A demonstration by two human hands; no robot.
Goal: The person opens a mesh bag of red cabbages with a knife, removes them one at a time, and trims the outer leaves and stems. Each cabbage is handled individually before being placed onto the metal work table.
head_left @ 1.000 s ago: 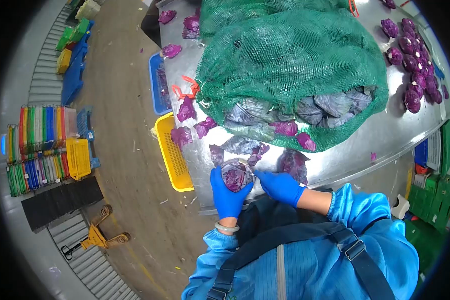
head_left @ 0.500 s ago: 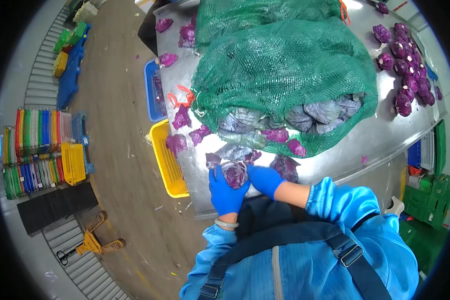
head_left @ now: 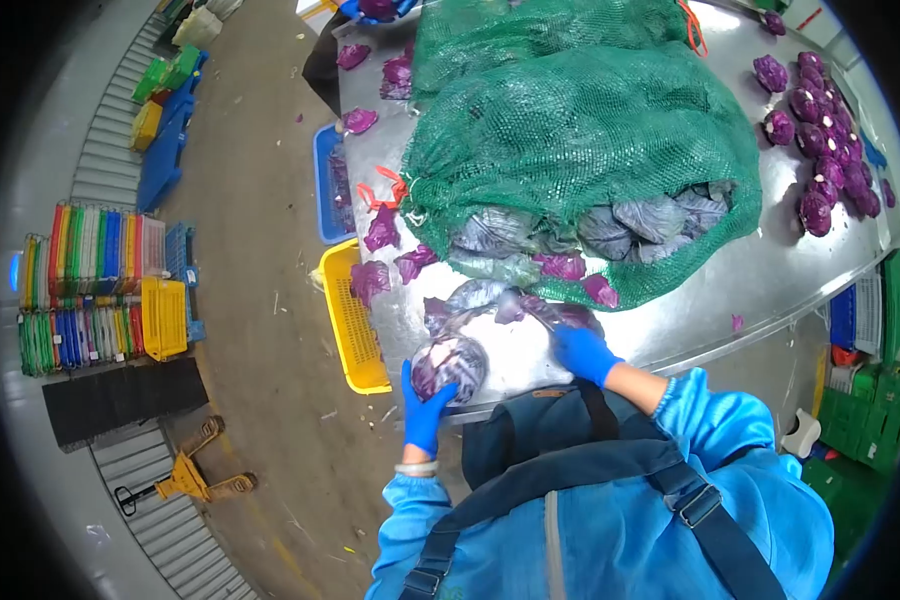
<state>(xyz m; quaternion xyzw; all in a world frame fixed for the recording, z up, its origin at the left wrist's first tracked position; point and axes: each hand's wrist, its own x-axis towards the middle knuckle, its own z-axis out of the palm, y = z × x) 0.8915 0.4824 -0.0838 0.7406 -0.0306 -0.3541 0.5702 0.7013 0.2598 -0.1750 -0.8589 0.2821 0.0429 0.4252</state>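
My left hand point(head_left: 427, 412), in a blue glove, grips a red cabbage point(head_left: 448, 368) from below and the side at the near left edge of the metal table point(head_left: 670, 335). To its right, my right hand point(head_left: 582, 352), gloved in blue too, is closed around a thin object that is blurred by motion and points up and left. Loose outer leaves point(head_left: 475, 295) lie just beyond both hands. Behind them rests a large green mesh bag point(head_left: 590, 140), its open side showing more cabbages point(head_left: 655, 222).
Peeled purple cabbages point(head_left: 828, 150) are piled at the right. A yellow basket point(head_left: 340, 320) and a blue basket point(head_left: 323, 190) stand along the left table edge. At the top, a co-worker's gloved hand point(head_left: 402, 8) holds a cabbage. A yellow pallet jack point(head_left: 185, 475) stands on the floor.
My left hand has shifted down and left with the cabbage, whose pale cut area now shows. My right hand has moved away from it to the right. A co-worker's hand has appeared at the top.
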